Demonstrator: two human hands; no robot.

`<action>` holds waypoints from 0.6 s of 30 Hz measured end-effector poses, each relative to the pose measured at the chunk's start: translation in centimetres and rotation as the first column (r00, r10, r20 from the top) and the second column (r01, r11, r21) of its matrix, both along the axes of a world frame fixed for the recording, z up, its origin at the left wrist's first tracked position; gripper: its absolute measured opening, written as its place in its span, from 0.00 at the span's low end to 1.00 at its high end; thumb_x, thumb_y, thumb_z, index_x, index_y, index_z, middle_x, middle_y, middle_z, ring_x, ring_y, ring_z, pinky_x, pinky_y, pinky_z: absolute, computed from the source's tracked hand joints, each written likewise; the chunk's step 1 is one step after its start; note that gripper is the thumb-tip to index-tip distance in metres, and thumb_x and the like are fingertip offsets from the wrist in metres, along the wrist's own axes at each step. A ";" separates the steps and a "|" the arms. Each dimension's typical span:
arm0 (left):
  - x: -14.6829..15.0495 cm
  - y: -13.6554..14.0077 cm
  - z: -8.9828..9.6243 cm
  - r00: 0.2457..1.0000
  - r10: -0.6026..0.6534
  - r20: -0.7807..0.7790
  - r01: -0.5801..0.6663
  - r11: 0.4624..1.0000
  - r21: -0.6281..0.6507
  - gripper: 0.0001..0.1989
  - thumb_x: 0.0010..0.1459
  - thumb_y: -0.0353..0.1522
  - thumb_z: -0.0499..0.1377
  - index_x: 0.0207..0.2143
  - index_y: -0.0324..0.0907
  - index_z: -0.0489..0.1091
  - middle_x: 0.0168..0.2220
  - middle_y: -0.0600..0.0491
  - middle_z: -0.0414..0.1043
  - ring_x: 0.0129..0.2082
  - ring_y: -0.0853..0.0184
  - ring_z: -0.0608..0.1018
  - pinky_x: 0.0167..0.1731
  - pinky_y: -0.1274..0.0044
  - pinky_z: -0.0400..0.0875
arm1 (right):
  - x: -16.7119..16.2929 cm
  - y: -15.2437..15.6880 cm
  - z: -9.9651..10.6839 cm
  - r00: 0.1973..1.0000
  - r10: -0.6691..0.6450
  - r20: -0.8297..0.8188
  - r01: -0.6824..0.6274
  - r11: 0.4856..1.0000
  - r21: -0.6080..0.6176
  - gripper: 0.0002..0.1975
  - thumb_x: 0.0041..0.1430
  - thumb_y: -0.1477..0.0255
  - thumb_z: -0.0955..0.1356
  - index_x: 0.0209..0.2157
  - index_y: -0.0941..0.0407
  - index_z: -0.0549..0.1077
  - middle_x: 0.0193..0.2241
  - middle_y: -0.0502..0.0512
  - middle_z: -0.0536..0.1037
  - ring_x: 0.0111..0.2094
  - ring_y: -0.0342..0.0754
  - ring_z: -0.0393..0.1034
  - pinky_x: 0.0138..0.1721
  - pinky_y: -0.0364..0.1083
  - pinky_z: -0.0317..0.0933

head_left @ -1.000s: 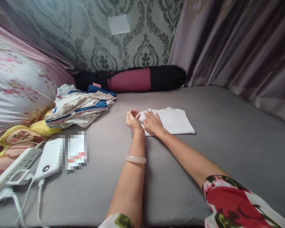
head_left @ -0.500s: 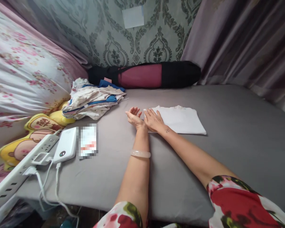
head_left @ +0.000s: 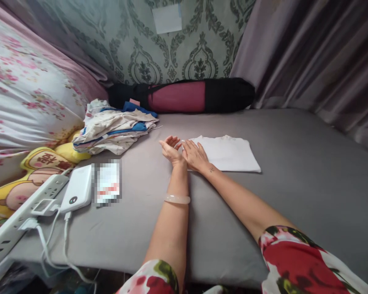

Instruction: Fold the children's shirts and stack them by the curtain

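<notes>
Part of the cloth (head_left: 234, 155) is hidden by the right grip (head_left: 195, 156), laid flat; the left grip (head_left: 171, 151) is held half-curled alongside.

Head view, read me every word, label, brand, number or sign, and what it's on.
Nothing reads clearly.
Yellow plush: dark red characters, too blurred.
White power bank: round display, too small.
Pixelated white item: unreadable.
Right hand: small wrist mark, unclear.
</notes>
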State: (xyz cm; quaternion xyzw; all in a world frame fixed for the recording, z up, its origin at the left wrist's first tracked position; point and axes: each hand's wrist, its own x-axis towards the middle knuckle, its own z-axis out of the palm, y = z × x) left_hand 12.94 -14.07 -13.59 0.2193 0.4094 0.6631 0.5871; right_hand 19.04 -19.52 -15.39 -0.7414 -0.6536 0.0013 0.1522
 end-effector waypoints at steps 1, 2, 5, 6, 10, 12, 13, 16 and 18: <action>0.2 -0.1 0.0 1.000 -0.018 -0.014 0.018 1.000 0.011 0.28 0.64 0.49 0.40 0.36 0.36 0.68 0.34 0.44 0.74 0.31 0.67 0.79 0.29 0.78 0.69 | 0.2 -0.3 0.1 1.000 -0.010 -0.006 0.010 1.000 0.025 0.26 0.66 0.70 0.54 0.63 0.60 0.59 0.65 0.58 0.59 0.65 0.52 0.49 0.64 0.56 0.39; 0.3 -0.2 0.0 0.999 -0.035 -0.033 0.036 0.999 0.026 0.28 0.64 0.49 0.40 0.36 0.37 0.68 0.34 0.44 0.74 0.31 0.67 0.79 0.29 0.78 0.69 | 0.5 -0.6 0.2 1.000 -0.023 -0.008 0.023 0.999 0.044 0.26 0.66 0.70 0.54 0.63 0.60 0.60 0.64 0.59 0.59 0.65 0.51 0.49 0.65 0.56 0.39; 1.1 -0.6 -0.3 0.982 -0.103 -0.157 0.120 0.988 0.102 0.26 0.64 0.47 0.41 0.36 0.37 0.68 0.34 0.45 0.74 0.31 0.67 0.79 0.28 0.78 0.69 | 2.2 -1.9 0.5 0.997 -0.078 0.000 0.077 0.996 0.041 0.26 0.66 0.69 0.54 0.63 0.61 0.60 0.65 0.60 0.59 0.66 0.53 0.48 0.65 0.56 0.38; 1.4 -0.7 -0.5 0.963 -0.130 -0.235 0.166 0.976 0.139 0.24 0.64 0.46 0.42 0.37 0.37 0.68 0.34 0.45 0.74 0.31 0.66 0.79 0.29 0.77 0.70 | 2.9 -2.4 0.6 0.995 -0.101 0.007 0.100 0.995 0.027 0.26 0.67 0.69 0.54 0.63 0.61 0.60 0.65 0.60 0.58 0.66 0.53 0.48 0.65 0.57 0.38; 2.6 -1.5 -1.8 0.729 -0.126 -0.673 0.432 0.847 0.309 0.13 0.63 0.36 0.48 0.39 0.39 0.69 0.38 0.45 0.75 0.40 0.64 0.78 0.42 0.72 0.72 | 5.7 -4.1 0.8 0.983 -0.177 0.047 0.178 0.983 -0.034 0.26 0.67 0.69 0.53 0.63 0.60 0.59 0.66 0.59 0.56 0.66 0.55 0.46 0.65 0.58 0.37; 2.9 -2.0 -2.5 0.533 -0.056 -0.844 0.583 0.747 0.319 0.12 0.62 0.29 0.48 0.43 0.40 0.69 0.43 0.44 0.75 0.46 0.63 0.76 0.49 0.69 0.69 | 6.8 -4.8 0.9 0.981 -0.179 0.074 0.184 0.981 -0.066 0.26 0.67 0.69 0.53 0.64 0.59 0.59 0.66 0.60 0.56 0.67 0.55 0.45 0.65 0.59 0.36; 3.0 -2.2 -2.7 0.430 -0.023 -0.903 0.652 0.699 0.293 0.13 0.61 0.27 0.48 0.45 0.40 0.68 0.46 0.43 0.74 0.48 0.63 0.75 0.51 0.69 0.68 | 7.2 -5.1 1.0 0.981 -0.171 0.086 0.178 0.981 -0.080 0.26 0.67 0.69 0.54 0.64 0.59 0.58 0.66 0.60 0.55 0.67 0.55 0.45 0.65 0.60 0.36; 3.1 -2.8 -3.0 0.134 0.070 -0.989 0.786 0.600 0.148 0.18 0.59 0.23 0.47 0.51 0.36 0.65 0.52 0.40 0.71 0.55 0.60 0.71 0.56 0.67 0.64 | 8.0 -5.7 0.9 0.983 -0.149 0.107 0.160 0.982 -0.098 0.26 0.66 0.69 0.54 0.64 0.58 0.58 0.66 0.60 0.54 0.67 0.55 0.43 0.64 0.61 0.35; 3.0 -3.2 -3.0 -0.026 0.111 -0.993 0.801 0.596 0.045 0.19 0.61 0.24 0.47 0.54 0.36 0.63 0.56 0.40 0.68 0.60 0.58 0.66 0.59 0.64 0.60 | 8.2 -6.0 0.7 0.984 -0.145 0.106 0.156 0.982 -0.103 0.26 0.66 0.68 0.54 0.64 0.58 0.58 0.66 0.60 0.54 0.67 0.56 0.44 0.64 0.61 0.36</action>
